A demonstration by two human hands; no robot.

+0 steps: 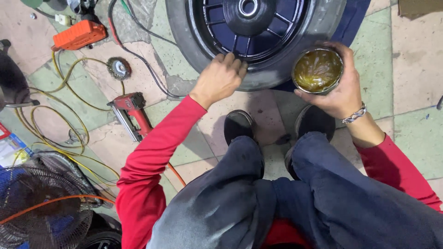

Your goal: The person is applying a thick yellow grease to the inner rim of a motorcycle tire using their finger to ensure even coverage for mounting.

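A black tyre on a dark blue spoked wheel [258,23] lies flat on the tiled floor in front of me. My left hand [220,78] rests on the tyre's near sidewall with fingers curled, their tips at the rim edge; whether they hold anything is hidden. My right hand [339,90] grips a round metal tin [318,69] of yellowish-brown grease, held open side up beside the tyre. A chain bracelet sits on that wrist. Red sleeves cover both arms, and my knees and dark shoes show below.
A red nail gun [131,113] and a wire wheel brush [119,68] lie to the left among yellow hose [74,120] and black cable. An orange power tool [79,34] sits at the upper left. A fan guard [44,207] fills the lower left corner.
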